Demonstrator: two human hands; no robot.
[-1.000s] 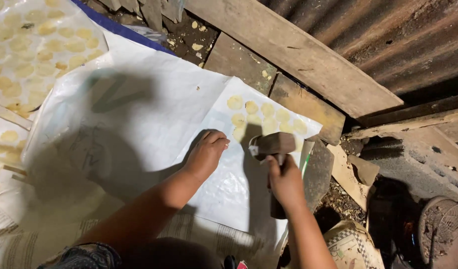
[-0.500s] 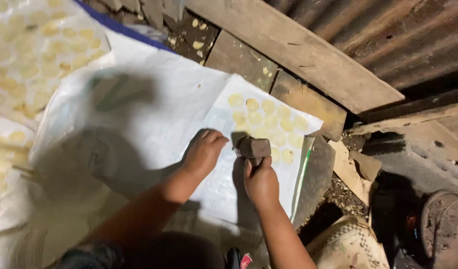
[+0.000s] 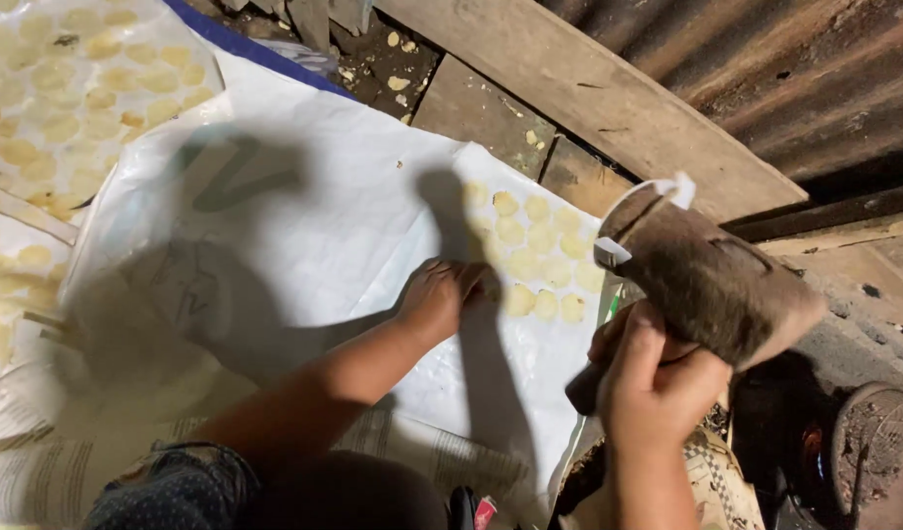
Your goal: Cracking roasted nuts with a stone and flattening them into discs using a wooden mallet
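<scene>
My right hand (image 3: pixel 658 383) grips the handle of a heavy brown mallet (image 3: pixel 712 280) and holds it raised above the right edge of a white plastic sheet (image 3: pixel 334 226). My left hand (image 3: pixel 440 297) rests fingers-down on that sheet, right beside a patch of small flat yellow discs (image 3: pixel 535 255) laid out in rows. The mallet's head is lifted clear of the discs and tilted to the right.
More yellow discs (image 3: pixel 69 88) lie on another sheet at the upper left. Wooden planks (image 3: pixel 589 98) and rusty corrugated metal (image 3: pixel 785 69) run along the top right. Printed paper (image 3: pixel 39 461) lies at the lower left. A round dark object (image 3: pixel 878 456) sits at the lower right.
The mallet was down on the sheet next to my left hand; my right hand has swung it up and to the right. The left hand stays on the sheet.
</scene>
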